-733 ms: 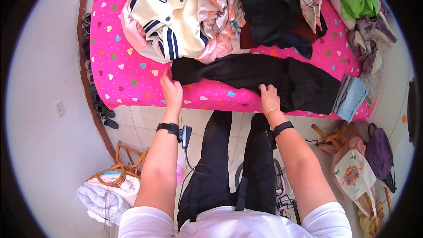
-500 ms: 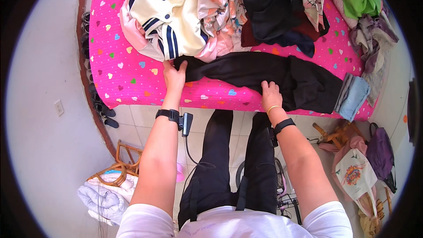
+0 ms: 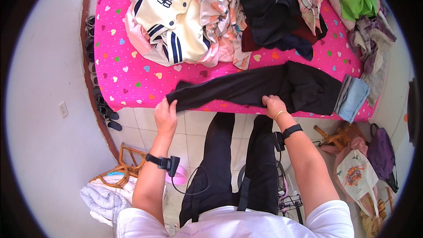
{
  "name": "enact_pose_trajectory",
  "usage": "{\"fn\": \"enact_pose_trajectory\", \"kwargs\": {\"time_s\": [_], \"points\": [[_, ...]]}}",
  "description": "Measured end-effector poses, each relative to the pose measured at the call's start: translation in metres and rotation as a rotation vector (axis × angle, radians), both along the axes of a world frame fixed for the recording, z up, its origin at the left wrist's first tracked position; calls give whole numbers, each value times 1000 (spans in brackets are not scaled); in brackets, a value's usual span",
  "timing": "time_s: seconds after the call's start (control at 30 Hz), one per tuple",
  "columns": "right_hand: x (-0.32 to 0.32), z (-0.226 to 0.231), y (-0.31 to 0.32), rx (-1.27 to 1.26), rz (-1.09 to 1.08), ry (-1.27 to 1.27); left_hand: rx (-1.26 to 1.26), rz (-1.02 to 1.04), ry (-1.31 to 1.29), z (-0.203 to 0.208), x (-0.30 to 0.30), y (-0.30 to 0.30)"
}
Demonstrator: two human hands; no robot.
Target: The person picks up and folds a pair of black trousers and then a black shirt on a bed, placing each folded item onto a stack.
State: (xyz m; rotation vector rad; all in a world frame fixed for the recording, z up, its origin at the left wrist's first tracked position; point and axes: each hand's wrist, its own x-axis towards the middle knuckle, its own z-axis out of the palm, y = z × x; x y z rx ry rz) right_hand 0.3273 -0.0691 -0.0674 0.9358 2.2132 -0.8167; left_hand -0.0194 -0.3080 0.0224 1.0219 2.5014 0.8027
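A pair of black trousers lies stretched sideways along the near edge of the bed, legs to the left and the wider part to the right. My left hand pinches the trouser cuff at the left end, close to the bed's edge. Farther right, my right hand grips the near edge of the same trousers about midway along. Just past their right end sits a small stack of folded grey and light blue clothes.
Behind the trousers, a cream jacket with navy stripes and black clothing are heaped on the pink heart-patterned bedspread. A green garment lies far right. Shoes line the left wall. Bags hang at the lower right.
My left hand has drawn the trouser cuff nearer and slightly left, away from the cream jacket. My right hand has shifted slightly right and nearer, and the trouser leg looks straighter.
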Motion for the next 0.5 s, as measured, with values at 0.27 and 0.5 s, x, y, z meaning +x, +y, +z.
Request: {"fn": "enact_pose_trajectory", "kwargs": {"time_s": [0.27,0.5], "points": [[-6,0,-12,-19,-3,-16,-208,107,30,-73,-74,27],[-10,1,-21,10,-15,-108,-421,183,-187,-113,-38,-14]]}}
